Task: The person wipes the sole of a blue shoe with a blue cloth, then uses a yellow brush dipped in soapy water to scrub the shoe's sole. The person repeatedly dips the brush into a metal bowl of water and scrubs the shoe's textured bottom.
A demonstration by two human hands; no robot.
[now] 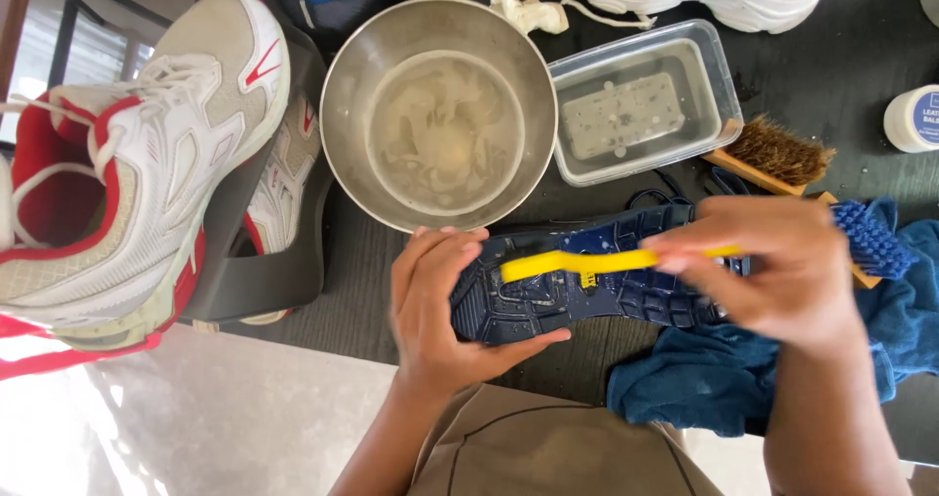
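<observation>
Navy shoe sole [577, 281]: near the table's front edge, long axis left-right. Left hand [435, 310] fingers clamp its left end; right hand [773, 271] fingers grip yellow brush [587, 261] lying along it.

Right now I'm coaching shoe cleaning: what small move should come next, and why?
Probably draw the yellow brush along the navy sole: the right hand holds it against the tread while the left hand steadies the sole's end.
</observation>
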